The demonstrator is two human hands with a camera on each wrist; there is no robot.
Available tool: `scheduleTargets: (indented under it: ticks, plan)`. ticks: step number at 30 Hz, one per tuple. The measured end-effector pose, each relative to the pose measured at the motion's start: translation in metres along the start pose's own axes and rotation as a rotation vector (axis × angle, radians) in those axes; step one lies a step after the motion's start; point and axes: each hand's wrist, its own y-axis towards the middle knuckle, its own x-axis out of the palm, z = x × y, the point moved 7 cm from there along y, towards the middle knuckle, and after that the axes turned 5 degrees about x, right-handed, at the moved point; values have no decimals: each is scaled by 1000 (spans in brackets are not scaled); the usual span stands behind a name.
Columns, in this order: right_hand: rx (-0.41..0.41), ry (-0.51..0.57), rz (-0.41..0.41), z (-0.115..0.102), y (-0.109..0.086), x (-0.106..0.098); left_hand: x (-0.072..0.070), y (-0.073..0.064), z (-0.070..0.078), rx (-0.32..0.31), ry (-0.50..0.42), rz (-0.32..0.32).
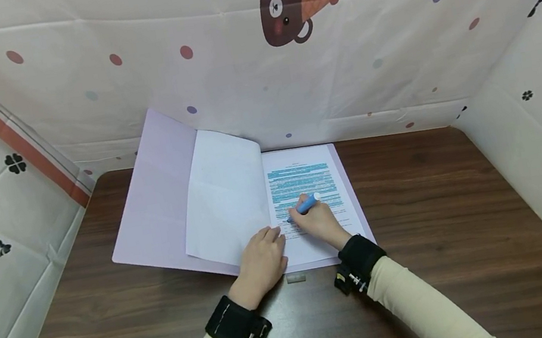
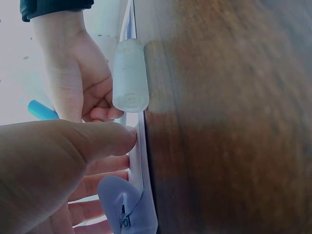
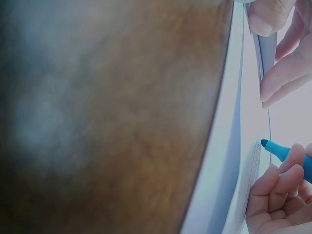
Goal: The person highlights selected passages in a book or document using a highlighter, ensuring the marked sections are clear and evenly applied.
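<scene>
Right hand (image 1: 320,224) gripped a blue marker (image 1: 307,204) over a blue-lined page (image 1: 300,181), left hand (image 1: 261,260) — fingers relaxed — rested on paper (image 1: 228,191), lilac folder (image 1: 153,208) beneath

Brightly lit, tabletop (image 3: 107,122) blurred — wrist views

the right hand (image 3: 280,202) grips a blue marker (image 3: 278,150) by white paper (image 3: 252,112), near the left hand (image 3: 290,70).
</scene>
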Motion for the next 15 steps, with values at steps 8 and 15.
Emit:
scheduleTargets:
  ticks: [8,15]
  plan:
    - [-8,17,3,1,-1,-3,0,0,0,-1,4,-4]
    - [-2,20,13,3,-1,-5,0,-1,0,-2,2,6]
